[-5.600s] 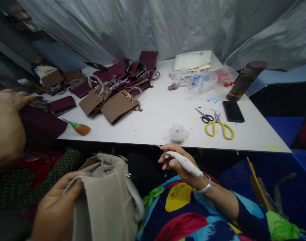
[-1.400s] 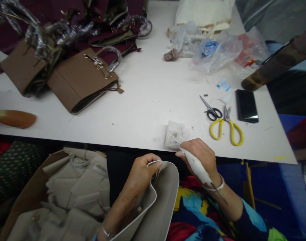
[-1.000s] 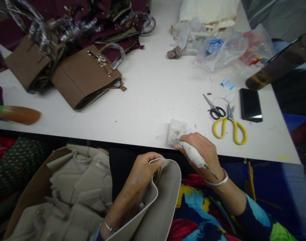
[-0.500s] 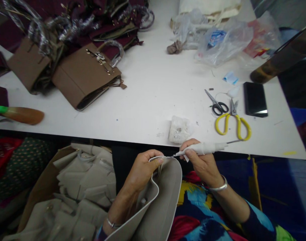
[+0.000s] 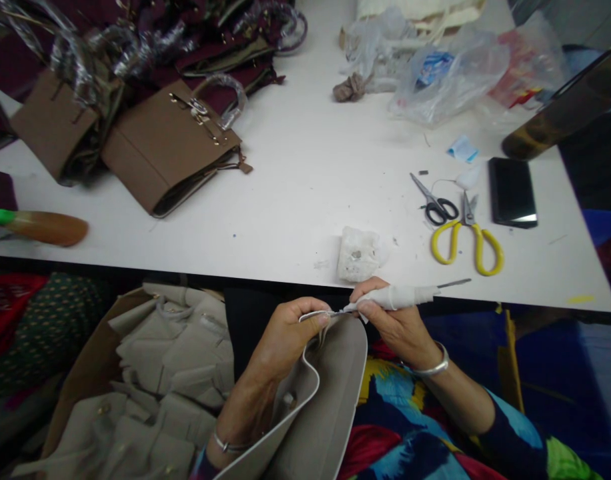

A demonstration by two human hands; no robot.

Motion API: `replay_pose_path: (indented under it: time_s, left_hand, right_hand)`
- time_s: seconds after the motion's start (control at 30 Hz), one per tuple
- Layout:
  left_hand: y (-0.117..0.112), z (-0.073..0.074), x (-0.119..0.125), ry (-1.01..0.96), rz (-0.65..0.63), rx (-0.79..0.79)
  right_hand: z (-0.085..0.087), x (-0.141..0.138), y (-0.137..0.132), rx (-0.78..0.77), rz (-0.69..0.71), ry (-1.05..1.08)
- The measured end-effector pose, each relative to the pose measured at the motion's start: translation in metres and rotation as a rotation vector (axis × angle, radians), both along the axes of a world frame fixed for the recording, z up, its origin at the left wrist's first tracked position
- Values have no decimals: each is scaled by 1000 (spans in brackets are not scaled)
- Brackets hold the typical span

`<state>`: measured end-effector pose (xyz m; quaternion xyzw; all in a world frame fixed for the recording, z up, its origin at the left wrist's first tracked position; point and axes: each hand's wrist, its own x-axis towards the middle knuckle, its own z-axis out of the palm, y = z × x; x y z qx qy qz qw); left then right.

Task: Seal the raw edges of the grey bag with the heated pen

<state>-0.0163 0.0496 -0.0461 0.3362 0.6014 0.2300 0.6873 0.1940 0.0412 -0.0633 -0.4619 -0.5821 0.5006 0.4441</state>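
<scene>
Between thumb and fingers, my left hand (image 5: 290, 333) pinches the top edge of a light grey handbag piece (image 5: 330, 393), which hangs down toward my lap. My right hand (image 5: 395, 320) is closed around a thin tool with a white-wrapped handle (image 5: 403, 297). A metal rod sticks out of the handle's far end. The tool's narrow tip meets the edge of the bag piece close to my left fingertips; whether it goes into the material I cannot tell. Just beyond my hands, a white block (image 5: 358, 255) with a dark mark lies at the table's front edge.
On the white table (image 5: 295, 187) lie yellow-handled scissors (image 5: 468, 233), small black scissors (image 5: 435, 203) and a black phone (image 5: 512, 192). Brown handbags (image 5: 168, 147) and plastic bags (image 5: 450, 80) are farther back. An orange-handled tool (image 5: 45, 227) is at left. Below, a carton (image 5: 70, 387) holds grey bag pieces.
My right hand and the white-handled tool have shifted slightly left, closer to my left fingers. The view has moved a little. Both hands keep their hold.
</scene>
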Motion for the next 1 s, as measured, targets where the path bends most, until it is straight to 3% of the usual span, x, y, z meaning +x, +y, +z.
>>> replay_pose_path:
  time_s: [0.33,0.47,0.67,0.77,0.87,1.0]
  left_hand:
    - [-5,-1,5,-16,-102,54]
    - [-8,-5,6,-19,-45,72]
    - [-8,-5,5,-80,60,30]
    - [-8,-5,3,-93,92,-5]
    - [-9,-8,0,-41,103,28]
    - [-12,-11,0,51,7,110]
  right_hand:
    - [12,-2,8,38,44,-86]
    - [13,-1,1,73,16,-112]
    - [11,10,-14,503,225,-354]
    - [15,15,-17,590,244,-382]
    - [12,20,-19,561,63,-210]
    - [-5,32,-5,362,-415,-149]
